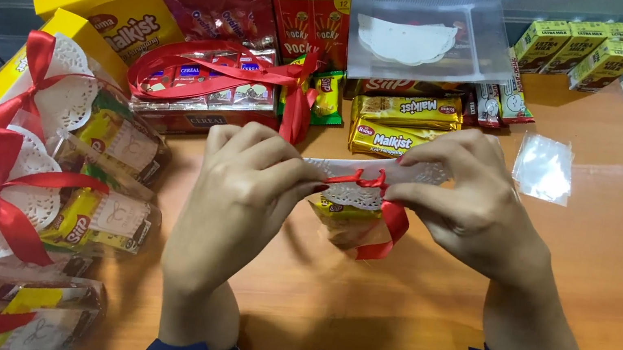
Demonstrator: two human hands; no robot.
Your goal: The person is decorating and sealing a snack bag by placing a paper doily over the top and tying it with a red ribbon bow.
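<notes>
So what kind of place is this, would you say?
Probably a home or small-shop table used for packing snack gift bags: stacked snack boxes, finished ribboned bags, and both hands on a red ribbon.

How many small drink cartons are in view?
3 drink cartons at the table's far right corner: left, middle, right. More may sit hidden behind them.
</notes>
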